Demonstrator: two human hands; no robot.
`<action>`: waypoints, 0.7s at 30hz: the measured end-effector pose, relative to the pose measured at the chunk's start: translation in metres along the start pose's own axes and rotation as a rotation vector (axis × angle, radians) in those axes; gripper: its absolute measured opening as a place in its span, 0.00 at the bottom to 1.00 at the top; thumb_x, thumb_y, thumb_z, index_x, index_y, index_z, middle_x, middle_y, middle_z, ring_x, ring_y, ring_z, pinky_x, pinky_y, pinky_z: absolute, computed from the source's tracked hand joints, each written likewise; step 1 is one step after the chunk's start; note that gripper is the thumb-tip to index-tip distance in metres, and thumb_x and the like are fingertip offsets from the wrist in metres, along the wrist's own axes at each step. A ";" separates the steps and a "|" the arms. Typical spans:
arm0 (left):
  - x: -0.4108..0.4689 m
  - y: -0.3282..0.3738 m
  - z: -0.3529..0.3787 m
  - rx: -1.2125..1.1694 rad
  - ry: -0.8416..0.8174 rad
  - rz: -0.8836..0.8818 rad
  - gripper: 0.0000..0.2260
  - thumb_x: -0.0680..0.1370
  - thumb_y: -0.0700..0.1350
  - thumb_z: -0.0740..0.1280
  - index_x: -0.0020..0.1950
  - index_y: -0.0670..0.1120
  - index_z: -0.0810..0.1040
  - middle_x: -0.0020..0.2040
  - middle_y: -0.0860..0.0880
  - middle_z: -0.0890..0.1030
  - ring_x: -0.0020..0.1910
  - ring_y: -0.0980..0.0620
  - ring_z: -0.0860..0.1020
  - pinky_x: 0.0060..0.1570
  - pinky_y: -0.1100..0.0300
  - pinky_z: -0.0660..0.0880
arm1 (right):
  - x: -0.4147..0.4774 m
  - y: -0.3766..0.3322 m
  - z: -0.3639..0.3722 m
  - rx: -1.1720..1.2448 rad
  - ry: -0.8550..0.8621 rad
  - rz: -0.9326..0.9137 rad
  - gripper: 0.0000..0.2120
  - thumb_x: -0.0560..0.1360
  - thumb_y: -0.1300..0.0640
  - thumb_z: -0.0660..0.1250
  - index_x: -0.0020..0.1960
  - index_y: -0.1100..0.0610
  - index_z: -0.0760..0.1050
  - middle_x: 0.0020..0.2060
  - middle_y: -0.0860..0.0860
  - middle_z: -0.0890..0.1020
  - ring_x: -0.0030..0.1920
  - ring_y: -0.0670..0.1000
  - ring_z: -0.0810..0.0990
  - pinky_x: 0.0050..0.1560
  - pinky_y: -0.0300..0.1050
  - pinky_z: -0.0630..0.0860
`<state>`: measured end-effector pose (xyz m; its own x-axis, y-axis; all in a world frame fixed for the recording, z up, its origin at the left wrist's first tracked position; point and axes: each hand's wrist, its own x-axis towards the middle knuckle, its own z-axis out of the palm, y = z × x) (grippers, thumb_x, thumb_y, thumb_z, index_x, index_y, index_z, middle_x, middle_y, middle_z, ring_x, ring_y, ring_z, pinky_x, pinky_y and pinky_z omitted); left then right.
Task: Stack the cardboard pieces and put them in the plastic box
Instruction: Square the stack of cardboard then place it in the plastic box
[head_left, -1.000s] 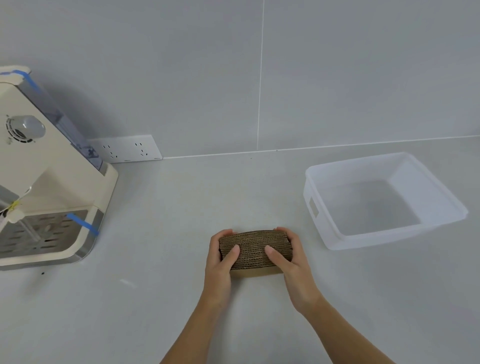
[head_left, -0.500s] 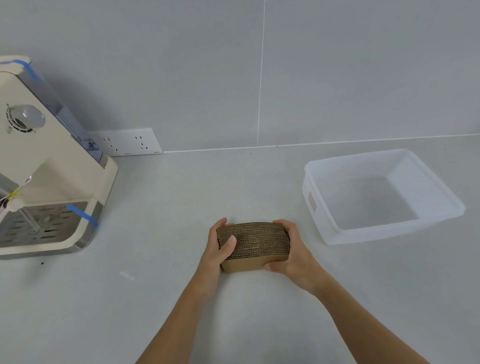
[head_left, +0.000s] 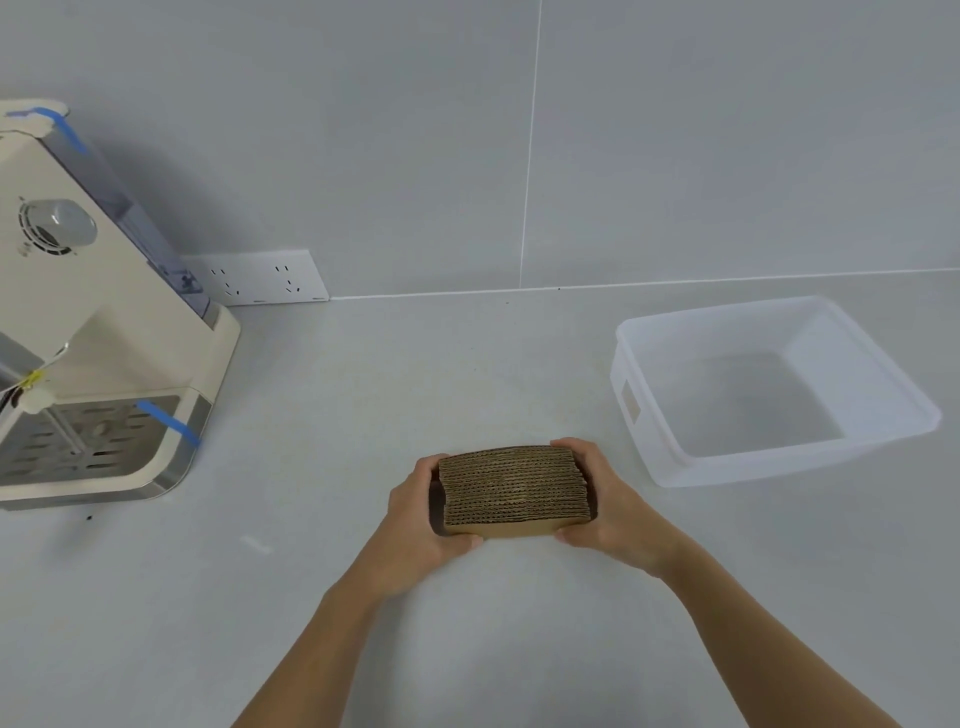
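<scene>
A neat stack of brown corrugated cardboard pieces (head_left: 511, 491) is in the middle of the grey counter, its ribbed edges turned up toward me. My left hand (head_left: 423, 512) grips the stack's left end and my right hand (head_left: 605, 501) grips its right end, fingers curled under the near bottom corners. Whether the stack rests on the counter or is just off it, I cannot tell. A translucent white plastic box (head_left: 654, 457) stands to the right of the stack, a short gap away, with nothing inside.
A cream countertop appliance (head_left: 98, 332) with a metal drip grille and blue tape strips fills the left side. A white wall socket plate (head_left: 260, 278) sits at the base of the grey tiled wall. The counter's far edge meets that wall.
My thumbs have come off the stack's face and both hands have shifted to its two ends. The stack now shows its whole ribbed side, tilted more toward me.
</scene>
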<state>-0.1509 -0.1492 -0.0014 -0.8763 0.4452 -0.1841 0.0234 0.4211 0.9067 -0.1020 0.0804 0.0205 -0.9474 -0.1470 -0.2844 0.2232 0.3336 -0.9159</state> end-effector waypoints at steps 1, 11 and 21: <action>0.000 -0.001 0.000 0.008 -0.005 -0.009 0.32 0.65 0.41 0.77 0.61 0.57 0.64 0.59 0.53 0.75 0.57 0.64 0.75 0.51 0.73 0.71 | 0.000 0.000 -0.001 -0.001 0.001 0.004 0.36 0.66 0.71 0.70 0.66 0.49 0.58 0.54 0.43 0.71 0.53 0.41 0.74 0.45 0.32 0.76; -0.004 0.005 -0.001 -0.065 0.026 -0.033 0.29 0.65 0.37 0.78 0.59 0.55 0.69 0.57 0.55 0.78 0.53 0.65 0.77 0.49 0.73 0.72 | 0.004 -0.004 0.007 0.127 0.025 0.072 0.33 0.64 0.70 0.67 0.63 0.51 0.59 0.52 0.48 0.71 0.50 0.44 0.73 0.44 0.35 0.74; -0.006 0.028 -0.011 -0.344 0.072 -0.046 0.33 0.56 0.49 0.75 0.59 0.50 0.73 0.55 0.53 0.79 0.58 0.56 0.76 0.59 0.59 0.71 | -0.008 -0.013 0.003 0.475 0.062 0.027 0.34 0.55 0.65 0.72 0.60 0.51 0.69 0.55 0.49 0.78 0.54 0.50 0.77 0.46 0.43 0.76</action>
<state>-0.1504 -0.1491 0.0294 -0.9045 0.3701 -0.2122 -0.1702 0.1431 0.9750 -0.0964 0.0744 0.0341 -0.9486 -0.0833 -0.3052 0.3139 -0.1278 -0.9408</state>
